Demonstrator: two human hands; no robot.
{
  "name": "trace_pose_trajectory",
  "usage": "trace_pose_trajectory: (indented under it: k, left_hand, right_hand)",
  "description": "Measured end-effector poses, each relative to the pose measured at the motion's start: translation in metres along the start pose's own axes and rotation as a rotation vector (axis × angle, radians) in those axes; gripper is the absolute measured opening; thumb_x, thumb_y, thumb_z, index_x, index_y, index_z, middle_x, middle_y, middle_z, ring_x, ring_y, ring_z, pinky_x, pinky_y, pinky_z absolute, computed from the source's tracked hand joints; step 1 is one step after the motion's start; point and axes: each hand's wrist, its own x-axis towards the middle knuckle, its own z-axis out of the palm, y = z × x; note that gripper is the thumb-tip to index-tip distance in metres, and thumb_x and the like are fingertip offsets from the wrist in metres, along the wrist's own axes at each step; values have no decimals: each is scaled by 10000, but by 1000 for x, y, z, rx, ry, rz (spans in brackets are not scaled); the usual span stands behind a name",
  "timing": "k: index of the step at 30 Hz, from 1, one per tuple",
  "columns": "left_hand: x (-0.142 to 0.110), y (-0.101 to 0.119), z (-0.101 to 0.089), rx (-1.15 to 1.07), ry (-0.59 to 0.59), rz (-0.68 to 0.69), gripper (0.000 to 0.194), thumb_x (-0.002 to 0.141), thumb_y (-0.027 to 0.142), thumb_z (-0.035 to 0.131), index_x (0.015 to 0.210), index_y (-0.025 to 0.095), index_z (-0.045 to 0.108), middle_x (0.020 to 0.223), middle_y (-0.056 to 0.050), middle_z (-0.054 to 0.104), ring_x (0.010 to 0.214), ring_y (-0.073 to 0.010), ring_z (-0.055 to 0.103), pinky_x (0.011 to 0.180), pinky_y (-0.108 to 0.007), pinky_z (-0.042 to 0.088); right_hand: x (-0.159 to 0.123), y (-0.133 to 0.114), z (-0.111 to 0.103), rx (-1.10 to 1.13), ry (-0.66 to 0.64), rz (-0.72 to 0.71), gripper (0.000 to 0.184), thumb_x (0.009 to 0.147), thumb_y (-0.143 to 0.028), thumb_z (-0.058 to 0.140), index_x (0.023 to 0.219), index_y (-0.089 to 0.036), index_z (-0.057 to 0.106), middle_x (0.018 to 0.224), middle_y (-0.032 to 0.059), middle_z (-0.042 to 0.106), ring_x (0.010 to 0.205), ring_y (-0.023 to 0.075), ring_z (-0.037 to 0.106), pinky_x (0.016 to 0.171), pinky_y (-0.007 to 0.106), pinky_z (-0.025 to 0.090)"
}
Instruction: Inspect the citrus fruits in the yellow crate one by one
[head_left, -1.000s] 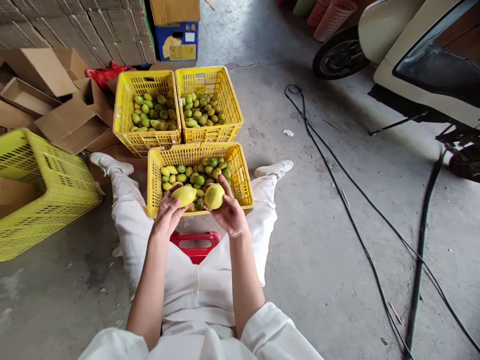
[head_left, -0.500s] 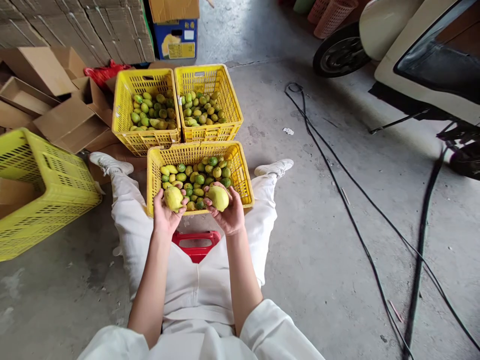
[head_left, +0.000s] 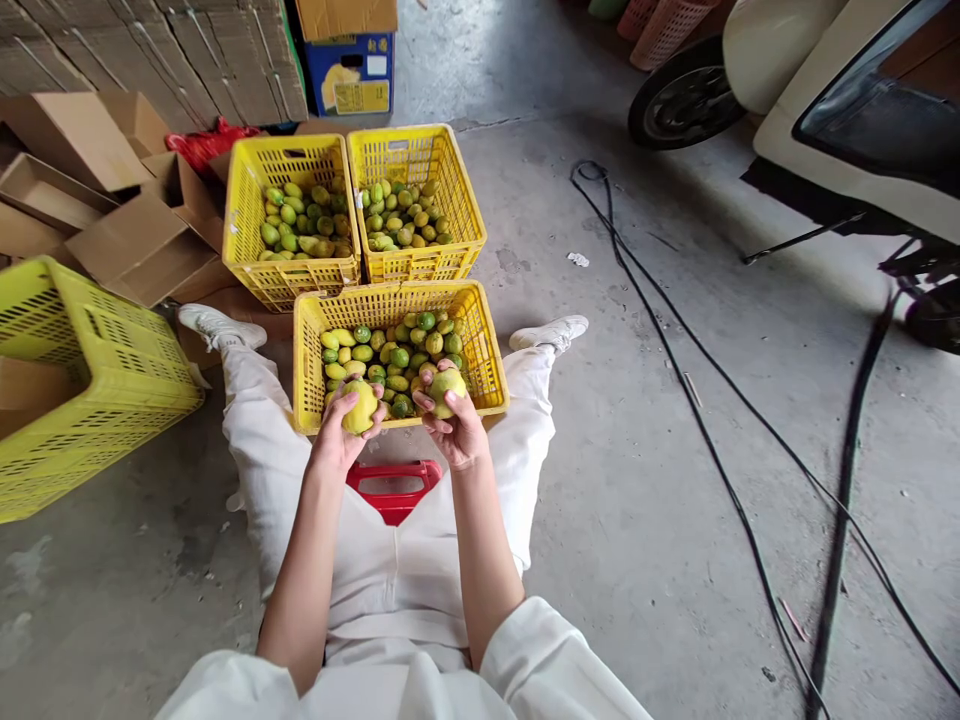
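My left hand (head_left: 335,438) is closed round a yellow-green lemon (head_left: 361,408). A second, greener-tinged lemon (head_left: 448,390) is gripped in my right hand (head_left: 466,436), fingers wrapped about its side. Both hands are held side by side, a little apart, over the near edge of a yellow plastic crate (head_left: 491,370). Inside that crate lie many loose lemons (head_left: 362,353), some yellow and some dark green; my hands hide part of the nearest ones.
Behind stand two more yellow crates (head_left: 240,220) (head_left: 469,215) of lemons. A larger yellow crate (head_left: 142,370) is at the left, beside open cardboard boxes (head_left: 142,245). A red stool (head_left: 394,500) shows between my legs. Black cables (head_left: 675,365) and a parked vehicle (head_left: 787,120) are on the right.
Both lemons have been turned in my fingers. The left one has shifted slightly right, and the right one slightly up and to the right.
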Motion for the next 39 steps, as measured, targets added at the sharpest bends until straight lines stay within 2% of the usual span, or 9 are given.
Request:
trace_pose_trajectory:
  k: [3, 6, 9, 14, 19, 25, 29, 35, 39]
  left_hand:
    - [0, 0, 3, 22, 12, -20, 337, 722, 316, 700, 1026, 205, 607, 890, -59, 656, 709, -159, 635, 463, -198, 451]
    - [-1, 3, 7, 21, 67, -6, 451, 738, 300, 608, 1178, 201, 619, 1048, -109, 699, 984, -272, 674, 687, -353, 576]
    - [-1, 3, 8, 44, 62, 35, 526, 732, 247, 641, 1257, 238, 602, 1116, -90, 703, 1076, -267, 662, 814, -379, 575]
    - [-2, 0, 4, 87, 5, 94, 587, 682, 251, 828, 1229, 278, 616, 1013, -53, 694, 849, -183, 673, 602, -237, 520]
    - [-2, -1, 3, 60, 2, 91, 616, 658, 246, 860, 1221, 278, 614, 952, -28, 675, 800, -151, 665, 522, -182, 459]
    - [-2, 6, 6, 8, 74, 10, 539, 820, 355, 587, 1343, 222, 566, 1131, -117, 713, 1151, -310, 654, 853, -439, 586]
    - [-2, 7, 5, 22, 88, 65, 534, 807, 310, 659, 1330, 250, 571, 1107, -94, 720, 1134, -291, 666, 843, -404, 594]
    - [-3, 3, 4, 55, 21, 162, 608, 677, 224, 827, 1239, 314, 612, 1067, -48, 696, 850, -176, 675, 554, -206, 484]
    - [-1, -1, 4, 105, 17, 149, 613, 663, 192, 848, 1221, 315, 624, 1036, -38, 693, 831, -158, 664, 586, -210, 498]
  right_hand:
    - [0, -2, 3, -85, 6, -7, 364, 690, -337, 798, 990, -292, 597, 947, 1, 612, 744, 130, 584, 437, 159, 439]
    - [0, -6, 6, -90, -12, 22, 374, 748, -438, 682, 1083, -290, 605, 1094, 40, 656, 996, 225, 649, 677, 329, 599]
    - [-1, -8, 8, -86, -28, 54, 447, 714, -375, 640, 1151, -282, 615, 1179, 66, 677, 1171, 295, 612, 803, 449, 610]
    - [-2, -5, 5, -70, 25, 62, 476, 704, -437, 708, 1137, -254, 634, 1066, 68, 681, 995, 245, 646, 604, 303, 600]
    - [2, 1, 0, -5, -5, 52, 478, 668, -348, 789, 1110, -264, 628, 961, 33, 639, 718, 116, 534, 375, 127, 365]
    - [2, 0, 3, -49, 29, 39, 346, 767, -424, 703, 1083, -307, 623, 1092, 28, 668, 988, 213, 652, 666, 303, 586]
    - [-1, -6, 7, -9, -3, 41, 424, 755, -405, 661, 1170, -354, 589, 1230, 36, 663, 1133, 280, 632, 771, 459, 602]
    - [-2, -4, 2, -26, 1, 19, 542, 703, -452, 772, 1202, -352, 584, 1118, 27, 669, 963, 219, 642, 615, 300, 556]
    - [-1, 2, -1, -36, -14, -15, 544, 649, -442, 815, 1139, -314, 618, 1048, 21, 642, 839, 164, 579, 514, 216, 453]
